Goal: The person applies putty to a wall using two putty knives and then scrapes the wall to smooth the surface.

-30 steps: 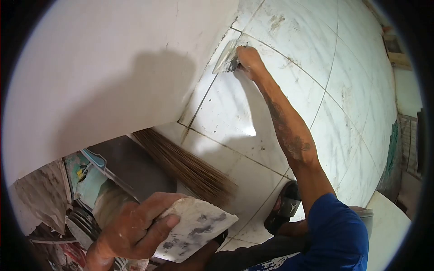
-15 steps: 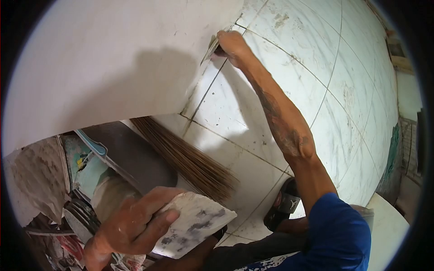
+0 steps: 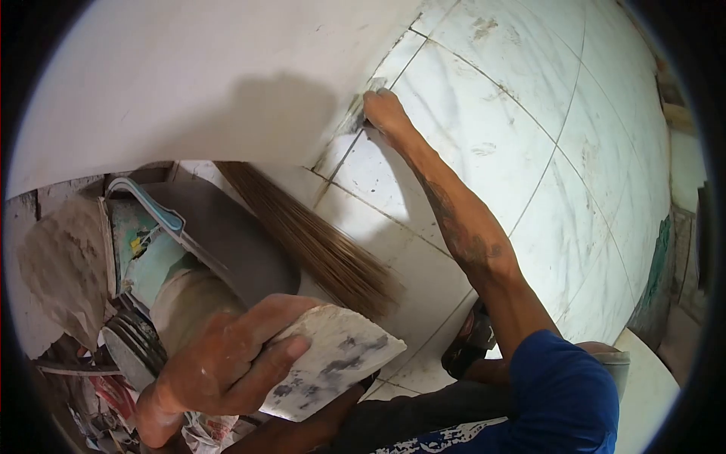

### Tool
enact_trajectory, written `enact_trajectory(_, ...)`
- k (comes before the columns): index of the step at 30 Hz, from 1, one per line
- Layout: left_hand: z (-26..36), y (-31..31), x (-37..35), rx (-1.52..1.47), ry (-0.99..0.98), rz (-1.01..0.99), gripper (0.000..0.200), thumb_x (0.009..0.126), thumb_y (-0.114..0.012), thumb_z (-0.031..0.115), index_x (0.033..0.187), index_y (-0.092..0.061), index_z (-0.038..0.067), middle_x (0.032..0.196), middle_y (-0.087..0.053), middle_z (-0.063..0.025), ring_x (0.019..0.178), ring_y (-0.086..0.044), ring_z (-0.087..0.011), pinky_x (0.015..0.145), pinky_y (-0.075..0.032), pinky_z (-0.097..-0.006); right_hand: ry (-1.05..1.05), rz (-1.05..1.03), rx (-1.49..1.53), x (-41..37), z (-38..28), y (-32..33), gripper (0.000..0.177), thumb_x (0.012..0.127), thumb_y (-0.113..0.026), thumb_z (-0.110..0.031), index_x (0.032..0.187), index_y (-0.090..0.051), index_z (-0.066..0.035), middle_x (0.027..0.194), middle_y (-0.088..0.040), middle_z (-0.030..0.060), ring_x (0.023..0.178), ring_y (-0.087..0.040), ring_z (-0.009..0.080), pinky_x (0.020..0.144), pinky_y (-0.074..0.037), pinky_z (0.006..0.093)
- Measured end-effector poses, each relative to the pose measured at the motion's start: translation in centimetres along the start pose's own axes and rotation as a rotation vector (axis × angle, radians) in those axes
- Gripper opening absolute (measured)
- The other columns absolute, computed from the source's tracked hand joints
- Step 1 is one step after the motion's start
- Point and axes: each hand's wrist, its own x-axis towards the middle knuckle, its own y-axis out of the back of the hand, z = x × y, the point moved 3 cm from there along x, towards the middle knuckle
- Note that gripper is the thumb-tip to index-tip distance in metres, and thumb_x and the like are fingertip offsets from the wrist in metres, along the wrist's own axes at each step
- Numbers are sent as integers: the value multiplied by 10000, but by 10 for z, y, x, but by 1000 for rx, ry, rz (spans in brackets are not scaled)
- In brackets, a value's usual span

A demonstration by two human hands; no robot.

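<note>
My left hand grips a flat, squarish board by its edge, thumb on top. White, plaster-like material with grey patches coats the board. My right hand is closed at the foot of the white wall, where it meets the tiled floor. A thin, flat scraper shows partly at its fingers, against the wall's bottom edge; most of it is hidden by the hand.
A stick broom lies on the floor between my hands. Beside it are a dark grey panel, a pale green container and a dusty sack. Assorted clutter fills the lower left. My sandalled foot rests on the tiles.
My right hand has moved down along the wall's foot, toward me, and the scraper has turned at its fingers. My left hand still holds the board. The view has shifted slightly.
</note>
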Motion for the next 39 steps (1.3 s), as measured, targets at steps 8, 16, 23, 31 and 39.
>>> enact_trajectory(8, 20, -2, 6, -165, 281, -67, 304, 867, -579, -56, 1158, -499, -95, 1089, -578, -339, 821, -666, -400, 593, -553, -398, -34, -157, 285, -20, -48, -12, 187, 867, -491, -112, 834, -558, 60, 736, -565, 118, 590, -535, 203, 544, -473, 351)
enact_trajectory(16, 18, -10, 3, -40, 106, 1, 346, 931, -574, 72, 1227, -490, -85, 776, -629, -196, 509, -596, -298, 448, -429, -382, -138, -9, 189, -79, -31, 9, 174, 877, -481, -113, 854, -560, 42, 783, -541, 107, 670, -541, 200, 592, -478, 356)
enact_trajectory(23, 23, -11, -6, 29, 140, -62, 343, 893, -586, 8, 1212, -495, -77, 998, -612, -267, 710, -659, -354, 520, -482, -363, -125, -47, -1, -77, 33, -42, 454, 886, -466, -228, 1096, -533, 169, 929, -635, 271, 764, -621, 307, 695, -493, 404)
enact_trajectory(31, 13, -24, -16, -208, 287, -139, 346, 953, -540, 141, 1251, -487, -28, 982, -637, -193, 641, -643, -296, 517, -478, -391, -165, -203, 142, -59, 9, -67, 278, 953, -438, -137, 969, -567, 109, 875, -618, 171, 674, -606, 249, 592, -537, 358)
enact_trajectory(39, 13, -36, -21, 52, -77, -12, 352, 834, -600, 76, 1074, -489, -156, 623, -582, -188, 580, -615, -291, 525, -467, -402, -86, -199, 469, -109, -86, 1, 164, 939, -452, -72, 967, -537, 66, 898, -594, 146, 804, -605, 239, 759, -540, 379)
